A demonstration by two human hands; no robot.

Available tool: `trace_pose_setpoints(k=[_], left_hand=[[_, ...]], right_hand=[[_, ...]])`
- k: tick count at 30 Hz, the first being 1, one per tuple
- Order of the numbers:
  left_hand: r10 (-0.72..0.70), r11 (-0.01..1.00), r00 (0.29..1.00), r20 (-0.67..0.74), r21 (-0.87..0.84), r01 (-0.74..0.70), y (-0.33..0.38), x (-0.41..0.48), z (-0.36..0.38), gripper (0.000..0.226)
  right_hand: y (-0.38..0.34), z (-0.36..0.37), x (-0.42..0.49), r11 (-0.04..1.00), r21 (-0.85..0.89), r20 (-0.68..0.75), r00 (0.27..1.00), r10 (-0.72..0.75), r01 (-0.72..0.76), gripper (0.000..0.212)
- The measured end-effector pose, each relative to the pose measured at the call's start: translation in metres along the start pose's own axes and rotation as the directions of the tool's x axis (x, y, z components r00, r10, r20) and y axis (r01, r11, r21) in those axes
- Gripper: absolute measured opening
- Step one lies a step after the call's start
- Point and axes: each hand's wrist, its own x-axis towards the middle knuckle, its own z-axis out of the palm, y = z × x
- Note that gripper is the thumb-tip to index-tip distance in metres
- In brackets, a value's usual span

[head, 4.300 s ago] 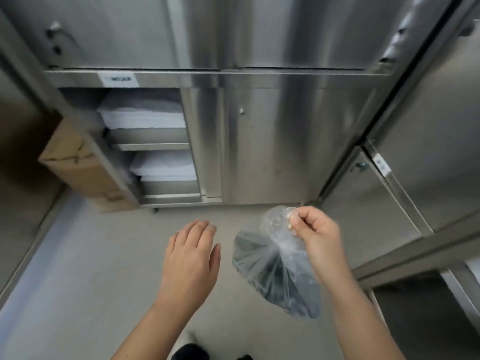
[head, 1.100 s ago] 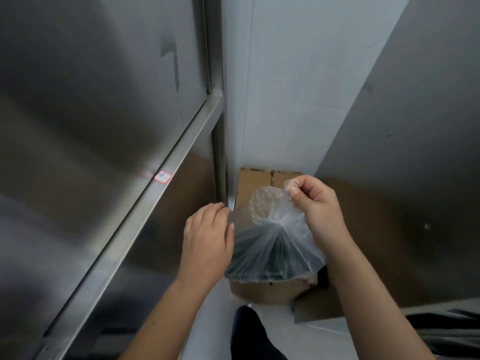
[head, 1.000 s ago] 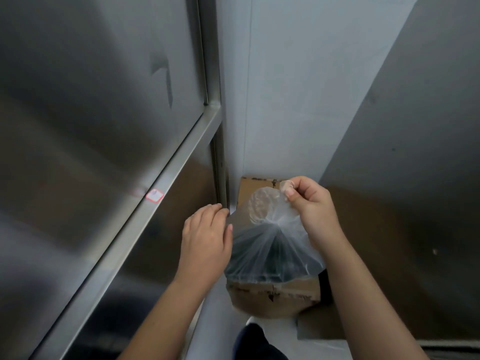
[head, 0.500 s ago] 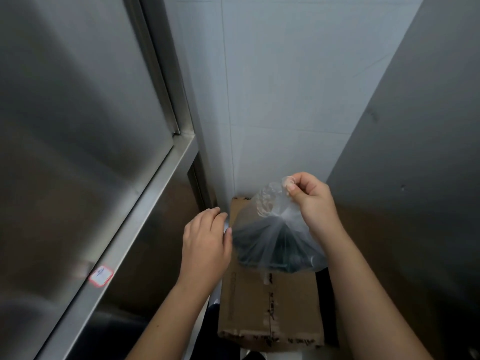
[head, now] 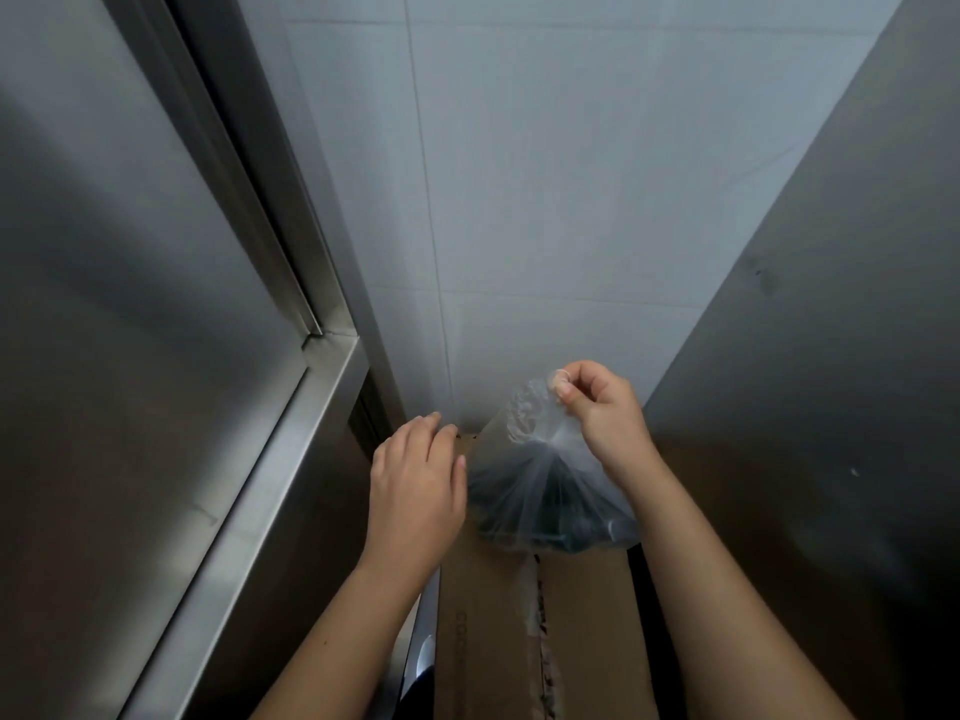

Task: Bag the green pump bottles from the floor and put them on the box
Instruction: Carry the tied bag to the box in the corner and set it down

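A clear plastic bag [head: 540, 491] holds dark green bottles [head: 561, 522] that show only dimly through the film. My right hand [head: 597, 413] pinches the bag's gathered top and holds it over the far part of a brown cardboard box [head: 493, 636]. Whether the bag's bottom touches the box top, I cannot tell. My left hand [head: 415, 485] hovers just left of the bag, fingers loosely spread, holding nothing.
A stainless steel cabinet [head: 130, 356] with a metal ledge [head: 260, 511] rises close on the left. A grey panel [head: 805, 381] closes the right side. A white tiled wall [head: 545, 200] stands behind the box, which fills the narrow gap.
I have turned from the open floor to the box in the gap. The bag has moved forward over the box top, and more of the box now shows below it.
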Motion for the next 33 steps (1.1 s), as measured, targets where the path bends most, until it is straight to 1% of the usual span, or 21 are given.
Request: trace_pose_setpoints(k=[6, 8, 11, 12, 14, 16, 17, 20, 22, 25, 29, 33], left_hand=[[-0.009, 1.000, 1.000, 0.002, 0.013, 0.009, -0.010, 0.016, 0.012, 0.030], [-0.009, 1.000, 1.000, 0.003, 0.012, 0.009, -0.011, 0.019, 0.017, 0.030], [-0.008, 1.000, 1.000, 0.001, -0.001, 0.008, -0.011, 0.022, 0.025, 0.026], [-0.001, 1.000, 1.000, 0.000, -0.005, 0.001, -0.010, 0.023, 0.027, 0.027], [0.005, 1.000, 1.000, 0.023, -0.013, -0.005, -0.010, 0.023, 0.032, 0.035], [-0.004, 1.000, 0.999, 0.052, -0.016, 0.005, -0.012, 0.022, 0.037, 0.035], [-0.011, 1.000, 0.998, 0.066, -0.017, 0.012, -0.013, 0.021, 0.040, 0.034], [-0.010, 1.000, 0.996, 0.092, -0.003, 0.010, -0.017, 0.016, 0.047, 0.036], [-0.012, 1.000, 0.995, 0.102, -0.014, 0.013, -0.017, 0.014, 0.052, 0.030], [-0.025, 0.998, 0.990, 0.140, -0.051, 0.032, -0.011, 0.012, 0.057, 0.026], [0.003, 0.999, 0.984, 0.177, -0.051, 0.006, -0.006, 0.010, 0.061, 0.042], [0.011, 0.998, 0.980, 0.199, -0.065, 0.003, -0.005, 0.007, 0.066, 0.043]], right_hand=[[0.010, 0.007, 0.030, 1.000, 0.017, 0.056, 0.998, -0.022, 0.021, 0.026], [0.022, 0.005, 0.037, 1.000, -0.009, 0.056, 0.998, -0.009, 0.010, 0.020], [0.047, -0.002, 0.044, 0.997, -0.058, 0.031, 0.998, 0.046, -0.044, 0.010], [0.056, -0.004, 0.046, 0.996, -0.067, 0.016, 0.998, 0.063, -0.062, 0.011], [0.069, -0.008, 0.050, 0.995, -0.026, -0.056, 0.994, 0.094, -0.095, 0.020], [0.079, -0.015, 0.056, 0.993, 0.034, -0.152, 0.981, 0.118, -0.114, 0.025], [0.083, -0.019, 0.059, 0.992, 0.036, -0.182, 0.976, 0.122, -0.117, 0.024], [0.093, -0.028, 0.064, 0.991, -0.013, -0.209, 0.969, 0.129, -0.135, 0.011], [0.101, -0.032, 0.063, 0.987, -0.014, -0.227, 0.962, 0.152, -0.159, 0.008], [0.115, -0.039, 0.058, 0.975, -0.009, -0.275, 0.938, 0.212, -0.223, 0.015], [0.135, -0.046, 0.047, 0.951, -0.009, -0.344, 0.894, 0.287, -0.309, 0.023], [0.152, -0.050, 0.036, 0.925, 0.000, -0.396, 0.849, 0.350, -0.381, 0.027]])
